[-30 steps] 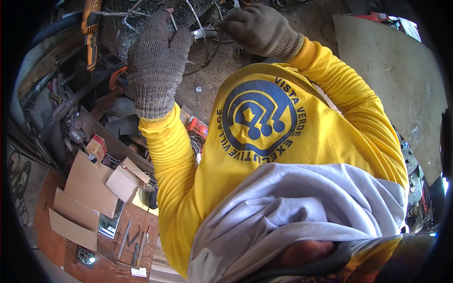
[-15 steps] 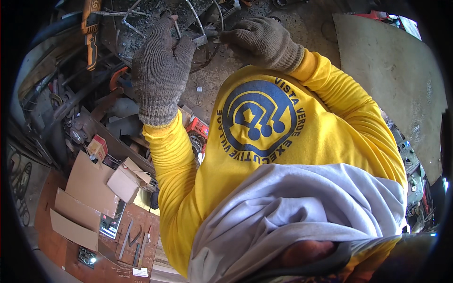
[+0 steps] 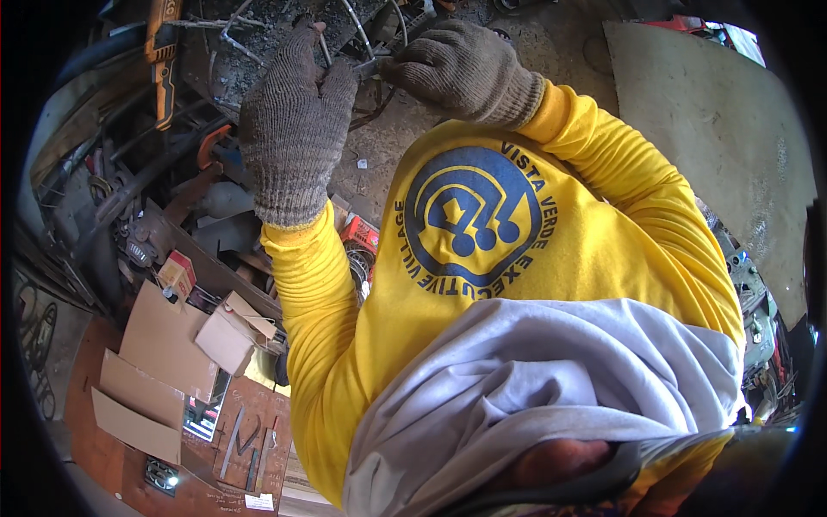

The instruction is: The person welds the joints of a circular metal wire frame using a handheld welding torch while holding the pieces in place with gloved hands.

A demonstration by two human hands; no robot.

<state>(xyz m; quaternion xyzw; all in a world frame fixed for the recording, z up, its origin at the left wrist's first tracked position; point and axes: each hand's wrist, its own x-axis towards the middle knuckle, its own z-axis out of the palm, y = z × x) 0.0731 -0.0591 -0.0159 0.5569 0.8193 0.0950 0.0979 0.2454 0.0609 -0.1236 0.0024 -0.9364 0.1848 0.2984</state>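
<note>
From my remote seat, I see the gloved right hand [image 3: 465,73] curled beside a small metal piece [image 3: 369,66]; whether it grips anything, I cannot tell. The left hand [image 3: 297,129] reaches to a short rod [image 3: 325,50], its hold equally hidden. The metal-rod frame [image 3: 355,26] lies just beyond both, at the upper edge. I judge that a weak hold could let it twist, and rod ends could snag the knit gloves. Farther left is an orange-and-black power tool [image 3: 164,56].
</note>
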